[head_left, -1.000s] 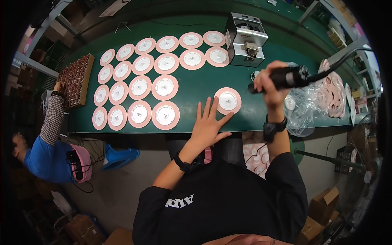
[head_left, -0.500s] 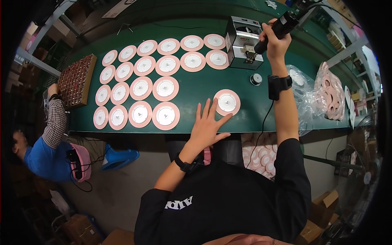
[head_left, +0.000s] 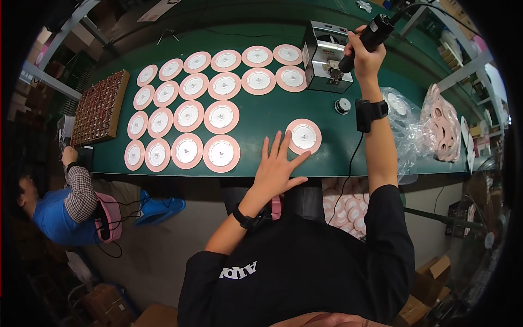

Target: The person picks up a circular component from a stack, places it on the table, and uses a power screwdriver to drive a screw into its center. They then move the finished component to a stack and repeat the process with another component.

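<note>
Left hand (head_left: 278, 166): grip apart, at pink-rimmed disc (head_left: 305, 136)
Right hand (head_left: 368, 59): grip clamped on black cylinder (head_left: 377, 32)
Brown tray (head_left: 118, 109), left: reddish parts (head_left: 98, 106)

Left hand (head_left: 275, 169) touches pink-rimmed disc (head_left: 305, 136) on green counter (head_left: 262, 117). Right hand (head_left: 368, 59) grips black cylindrical tool (head_left: 377, 31), close beside silver-black machine (head_left: 327, 46).

one wide fisheye view from head height, steeply downward over the nearby green table (head_left: 261, 113)
</note>
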`<state>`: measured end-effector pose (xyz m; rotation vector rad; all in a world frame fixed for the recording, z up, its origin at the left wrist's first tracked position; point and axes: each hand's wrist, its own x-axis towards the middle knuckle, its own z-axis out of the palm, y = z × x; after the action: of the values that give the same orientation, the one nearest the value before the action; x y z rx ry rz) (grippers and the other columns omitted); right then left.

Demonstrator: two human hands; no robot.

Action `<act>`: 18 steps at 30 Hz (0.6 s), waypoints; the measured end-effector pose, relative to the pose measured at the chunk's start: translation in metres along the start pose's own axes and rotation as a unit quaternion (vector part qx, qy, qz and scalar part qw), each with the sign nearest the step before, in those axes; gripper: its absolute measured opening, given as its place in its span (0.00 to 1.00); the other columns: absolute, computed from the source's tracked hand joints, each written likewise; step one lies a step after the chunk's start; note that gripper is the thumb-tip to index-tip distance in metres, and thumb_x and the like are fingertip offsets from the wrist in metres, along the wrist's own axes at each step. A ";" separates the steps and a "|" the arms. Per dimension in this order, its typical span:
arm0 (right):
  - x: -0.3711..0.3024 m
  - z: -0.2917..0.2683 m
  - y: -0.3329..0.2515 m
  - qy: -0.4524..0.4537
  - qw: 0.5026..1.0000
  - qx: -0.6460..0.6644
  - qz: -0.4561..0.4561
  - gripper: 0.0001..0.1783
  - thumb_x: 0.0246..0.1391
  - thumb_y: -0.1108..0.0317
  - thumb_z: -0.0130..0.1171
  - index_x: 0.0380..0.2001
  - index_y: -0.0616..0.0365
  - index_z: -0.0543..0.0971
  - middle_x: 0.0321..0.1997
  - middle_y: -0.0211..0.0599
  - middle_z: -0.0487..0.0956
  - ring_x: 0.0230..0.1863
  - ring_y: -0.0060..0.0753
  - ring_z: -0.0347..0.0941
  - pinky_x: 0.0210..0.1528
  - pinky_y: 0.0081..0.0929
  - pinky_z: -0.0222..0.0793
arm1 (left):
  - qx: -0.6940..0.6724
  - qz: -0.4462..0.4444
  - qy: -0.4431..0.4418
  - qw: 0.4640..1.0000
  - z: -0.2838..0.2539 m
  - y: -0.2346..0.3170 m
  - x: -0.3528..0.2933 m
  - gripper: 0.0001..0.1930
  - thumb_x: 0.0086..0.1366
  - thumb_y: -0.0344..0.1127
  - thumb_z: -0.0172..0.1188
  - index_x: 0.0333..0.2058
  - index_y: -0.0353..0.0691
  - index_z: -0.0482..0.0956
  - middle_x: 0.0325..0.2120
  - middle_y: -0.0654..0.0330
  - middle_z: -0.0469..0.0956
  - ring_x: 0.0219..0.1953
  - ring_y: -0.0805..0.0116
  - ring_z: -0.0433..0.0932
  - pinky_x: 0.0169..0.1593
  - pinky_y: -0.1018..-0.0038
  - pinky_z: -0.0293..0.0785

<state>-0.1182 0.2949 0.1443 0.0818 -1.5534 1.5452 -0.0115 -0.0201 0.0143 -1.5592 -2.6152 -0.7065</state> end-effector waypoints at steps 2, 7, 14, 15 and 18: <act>0.003 0.000 0.000 -0.008 1.000 -0.001 0.003 0.10 0.53 0.78 0.65 0.37 0.62 0.74 0.20 0.33 0.73 0.17 0.26 0.69 0.23 0.26 0.67 | 0.001 0.000 0.002 1.000 0.000 0.000 0.000 0.37 0.54 0.61 0.67 0.63 0.66 0.71 0.70 0.39 0.50 0.71 0.36 0.50 0.70 0.38 0.44; -0.001 0.000 -0.005 -0.032 0.997 -0.004 0.075 0.11 0.54 0.76 0.65 0.38 0.61 0.74 0.20 0.32 0.73 0.17 0.26 0.68 0.23 0.27 0.67 | 0.011 -0.001 0.003 1.000 -0.002 0.001 0.000 0.37 0.55 0.63 0.66 0.64 0.68 0.71 0.70 0.40 0.51 0.71 0.36 0.51 0.69 0.38 0.45; -0.098 0.000 -0.063 -0.029 0.993 0.087 0.072 0.15 0.56 0.78 0.58 0.46 0.59 0.70 0.22 0.31 0.68 0.17 0.24 0.65 0.23 0.28 0.66 | -0.008 -0.004 -0.002 1.000 0.000 -0.001 -0.001 0.37 0.54 0.61 0.67 0.63 0.67 0.71 0.70 0.39 0.50 0.72 0.36 0.49 0.70 0.38 0.44; -0.113 0.002 -0.068 -0.055 0.990 0.107 0.067 0.17 0.56 0.78 0.57 0.49 0.59 0.68 0.22 0.31 0.67 0.17 0.23 0.64 0.23 0.28 0.66 | -0.009 -0.005 -0.004 1.000 0.000 -0.002 0.000 0.37 0.54 0.61 0.67 0.63 0.67 0.71 0.70 0.39 0.50 0.72 0.36 0.49 0.70 0.38 0.44; -0.152 0.008 -0.074 -0.078 0.991 0.088 0.065 0.18 0.56 0.79 0.56 0.49 0.59 0.66 0.23 0.33 0.69 0.18 0.24 0.65 0.24 0.29 0.68 | -0.012 -0.002 0.007 1.000 0.000 -0.001 -0.001 0.37 0.54 0.61 0.67 0.63 0.67 0.71 0.70 0.40 0.50 0.72 0.37 0.49 0.70 0.38 0.44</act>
<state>0.0109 0.1924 0.1084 0.2077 -1.5657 1.8146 -0.0125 -0.0212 0.0138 -1.5484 -2.6109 -0.7496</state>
